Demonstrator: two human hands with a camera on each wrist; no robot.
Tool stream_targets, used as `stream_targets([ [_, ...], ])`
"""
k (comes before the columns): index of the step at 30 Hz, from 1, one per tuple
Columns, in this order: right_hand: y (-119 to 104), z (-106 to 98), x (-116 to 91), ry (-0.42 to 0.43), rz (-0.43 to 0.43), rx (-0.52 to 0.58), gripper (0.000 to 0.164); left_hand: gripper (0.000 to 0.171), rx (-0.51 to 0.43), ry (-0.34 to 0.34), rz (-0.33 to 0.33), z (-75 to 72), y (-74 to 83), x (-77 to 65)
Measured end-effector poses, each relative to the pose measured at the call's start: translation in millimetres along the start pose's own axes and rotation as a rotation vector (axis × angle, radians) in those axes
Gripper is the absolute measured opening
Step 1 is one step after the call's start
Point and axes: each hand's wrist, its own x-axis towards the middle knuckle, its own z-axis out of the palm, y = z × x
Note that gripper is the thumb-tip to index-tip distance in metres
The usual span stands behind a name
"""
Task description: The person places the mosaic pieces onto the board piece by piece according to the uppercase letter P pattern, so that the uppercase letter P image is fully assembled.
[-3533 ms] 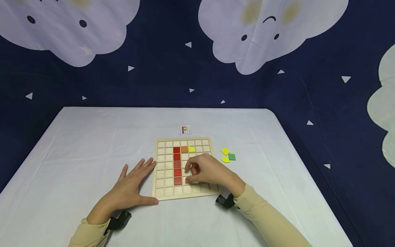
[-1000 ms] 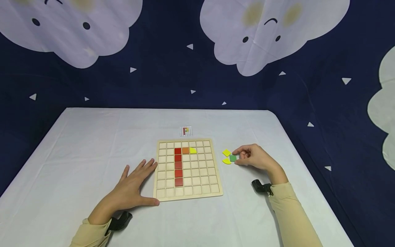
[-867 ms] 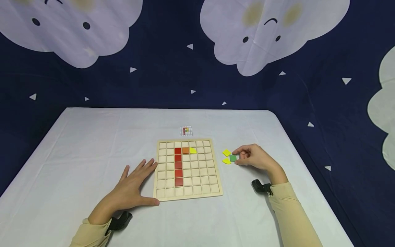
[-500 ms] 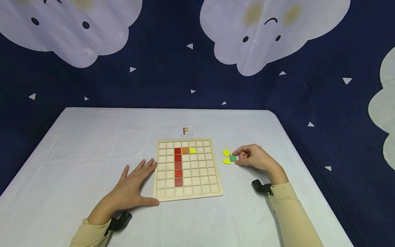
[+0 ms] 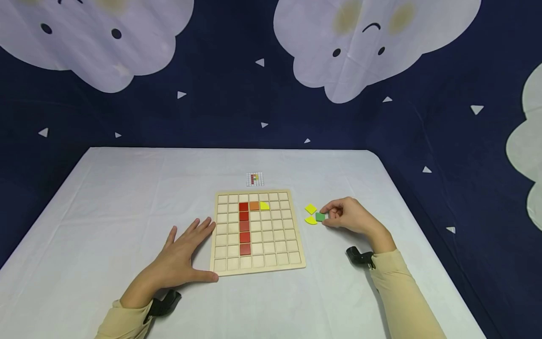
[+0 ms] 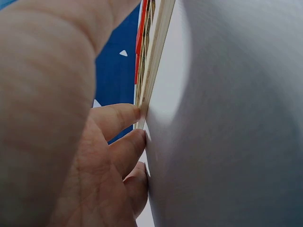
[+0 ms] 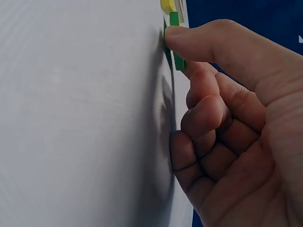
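Observation:
My right hand (image 5: 354,219) pinches a green square tile (image 5: 320,217) between thumb and fingers, right of the board. In the right wrist view the green tile (image 7: 179,59) stands on edge close over the tablecloth, its other fingers curled. My left hand (image 5: 182,254) lies spread at the left side of the wooden grid board (image 5: 268,247), thumb at the near left corner. The left wrist view shows fingertips (image 6: 137,139) against the board's edge. On the board, a column of several red tiles (image 5: 244,226) stands beside an orange tile (image 5: 254,205) and a yellow rounded tile (image 5: 264,206).
Left of the green tile lie a yellow square tile (image 5: 311,208), turned cornerwise, and a yellow quarter-round tile (image 5: 311,220). A small printed pattern card (image 5: 255,179) sits beyond the board. White cloth (image 5: 127,188) covers the table; a dark blue cloud-print backdrop (image 5: 228,108) rises behind.
My right hand has gone from over the board to the green tile at the right, and has stayed there for about the last second. The left hand keeps its place.

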Motion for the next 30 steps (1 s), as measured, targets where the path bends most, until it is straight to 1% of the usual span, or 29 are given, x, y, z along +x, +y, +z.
stream_targets([
  [3, -1, 0, 0, 0.005, -0.011, 0.013, 0.028, 0.13, 0.002, -0.003, -0.001, 0.1, -0.1, -0.1],
  [7, -8, 0, 2, 0.008, -0.047, 0.009, 0.028, 0.13, -0.002, -0.003, -0.003, 0.4, -1.1, 0.1],
  [11, -21, 4, 7, 0.003, -0.078, -0.002, 0.027, 0.129, -0.004, 0.0, 0.001, 1.2, -2.1, 0.2],
  [16, -40, 14, 15, -0.013, -0.128, -0.002, 0.024, 0.129, -0.003, 0.005, 0.003, 1.8, -1.8, 0.3],
  [21, -56, 28, 22, -0.056, -0.188, -0.01, 0.022, 0.129, -0.002, 0.004, 0.003, 2.6, -2.7, 0.9],
  [30, -85, 54, 36, -0.15, -0.261, -0.031, 0.021, 0.13, 0.001, -0.005, -0.005, 1.9, -4.1, 2.0],
])
